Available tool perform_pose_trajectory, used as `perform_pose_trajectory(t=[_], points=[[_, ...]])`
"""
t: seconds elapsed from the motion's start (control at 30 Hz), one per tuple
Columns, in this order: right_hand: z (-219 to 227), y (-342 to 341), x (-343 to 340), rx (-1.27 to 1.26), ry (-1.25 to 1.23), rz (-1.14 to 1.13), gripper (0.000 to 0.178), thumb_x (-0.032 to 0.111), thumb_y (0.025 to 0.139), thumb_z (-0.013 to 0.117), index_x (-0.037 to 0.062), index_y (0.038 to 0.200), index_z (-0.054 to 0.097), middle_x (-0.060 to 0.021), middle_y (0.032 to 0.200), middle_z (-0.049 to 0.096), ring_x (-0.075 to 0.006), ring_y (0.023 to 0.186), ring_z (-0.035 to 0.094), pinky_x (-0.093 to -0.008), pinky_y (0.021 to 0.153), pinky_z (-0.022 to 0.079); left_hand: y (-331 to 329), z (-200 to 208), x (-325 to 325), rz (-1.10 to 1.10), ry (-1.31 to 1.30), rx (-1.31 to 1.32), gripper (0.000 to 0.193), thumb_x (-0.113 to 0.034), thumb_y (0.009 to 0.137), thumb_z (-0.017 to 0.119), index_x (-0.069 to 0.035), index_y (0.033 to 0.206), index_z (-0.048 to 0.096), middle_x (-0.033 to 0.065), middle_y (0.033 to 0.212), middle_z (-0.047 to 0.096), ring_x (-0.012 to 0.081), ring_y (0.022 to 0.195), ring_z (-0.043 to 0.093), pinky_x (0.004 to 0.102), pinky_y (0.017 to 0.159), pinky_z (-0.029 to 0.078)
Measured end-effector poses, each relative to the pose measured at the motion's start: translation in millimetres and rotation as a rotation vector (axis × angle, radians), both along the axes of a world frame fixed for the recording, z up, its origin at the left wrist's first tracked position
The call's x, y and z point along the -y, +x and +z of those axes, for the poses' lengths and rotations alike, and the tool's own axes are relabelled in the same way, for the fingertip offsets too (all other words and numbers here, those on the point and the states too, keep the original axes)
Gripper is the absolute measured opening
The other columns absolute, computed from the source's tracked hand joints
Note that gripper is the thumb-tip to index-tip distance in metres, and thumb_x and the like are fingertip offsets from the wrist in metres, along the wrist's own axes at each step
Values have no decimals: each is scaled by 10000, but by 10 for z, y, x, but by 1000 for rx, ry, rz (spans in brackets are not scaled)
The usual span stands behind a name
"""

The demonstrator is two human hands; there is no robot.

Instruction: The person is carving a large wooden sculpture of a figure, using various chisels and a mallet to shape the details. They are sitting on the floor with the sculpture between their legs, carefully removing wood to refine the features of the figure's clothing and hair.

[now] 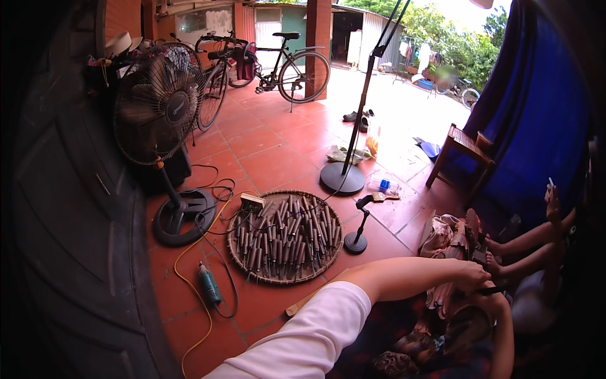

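My left hand [472, 275] is closed in a fist at the lower right, at the end of a white-sleeved arm. Just below it my right hand [491, 303] is bent close in, its fingers partly hidden. Between them a dark, slim bar-like tool [495, 290] sticks out to the right. What the left fist grips is hidden. Under and around both hands lies a brown carved wooden piece [445, 254] with curved, hollowed shapes. Left of my arm, a round wicker tray [232, 254] holds several chisels [287, 243] with wooden handles.
Another person's bare legs [527, 243] and a hand [553, 205] with a white stick are at right. A green power tool [209, 284], cables, a fan [161, 110], a small stand [355, 243] and a black pole base [342, 180] stand around the tray. A stool [464, 148] is behind.
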State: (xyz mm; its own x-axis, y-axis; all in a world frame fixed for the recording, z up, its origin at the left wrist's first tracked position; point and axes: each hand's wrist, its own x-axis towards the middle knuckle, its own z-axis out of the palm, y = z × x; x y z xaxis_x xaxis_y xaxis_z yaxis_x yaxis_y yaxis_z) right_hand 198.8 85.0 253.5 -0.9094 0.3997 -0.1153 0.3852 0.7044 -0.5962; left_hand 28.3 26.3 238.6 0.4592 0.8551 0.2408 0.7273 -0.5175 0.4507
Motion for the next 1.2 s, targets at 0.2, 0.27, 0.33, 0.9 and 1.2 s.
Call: perform_pose_trajectory(t=[0.2, 0.27, 0.33, 0.9, 1.2], points=[[82, -56, 67, 64, 7, -32, 213, 103, 716, 621, 16, 904, 672, -105, 849, 677, -174, 826, 636, -346, 761, 504, -46, 38, 46, -11, 22, -36, 422, -234, 711, 680, -13, 1043, 542, 218, 911, 646, 396, 915, 623, 465, 805, 484], [72, -50, 72, 54, 26, -31, 218, 110, 718, 620, 14, 906, 672, -108, 859, 679, -189, 828, 643, -350, 766, 503, -48, 9, 19, -29, 55, -18, 431, -193, 670, 692, -10, 1025, 529, 225, 893, 642, 404, 897, 619, 475, 783, 491], [27, -32, 30, 28, 4, -33, 215, 111, 717, 621, 14, 903, 672, -112, 862, 680, -201, 831, 648, -353, 770, 503, -41, 30, 45, -16, 46, -8, 411, -216, 697, 675, -7, 1020, 531, 228, 887, 641, 405, 885, 621, 474, 779, 492], [-72, -49, -62, -82, -54, 18, 207, 88, 737, 624, 12, 925, 665, -108, 866, 671, -184, 838, 629, -339, 760, 497, -55, 40, 59, -8, 2, -17, 399, -314, 809, 611, -9, 1056, 537, 225, 939, 644, 400, 930, 618, 474, 821, 474], [-212, 14, -174, -78, -74, -11, 201, 96, 723, 635, 28, 909, 671, -117, 855, 672, -208, 853, 635, -353, 767, 499, -44, 42, 51, -6, 4, 30, 444, -235, 708, 683, -22, 1059, 514, 233, 909, 641, 415, 900, 613, 491, 777, 485]])
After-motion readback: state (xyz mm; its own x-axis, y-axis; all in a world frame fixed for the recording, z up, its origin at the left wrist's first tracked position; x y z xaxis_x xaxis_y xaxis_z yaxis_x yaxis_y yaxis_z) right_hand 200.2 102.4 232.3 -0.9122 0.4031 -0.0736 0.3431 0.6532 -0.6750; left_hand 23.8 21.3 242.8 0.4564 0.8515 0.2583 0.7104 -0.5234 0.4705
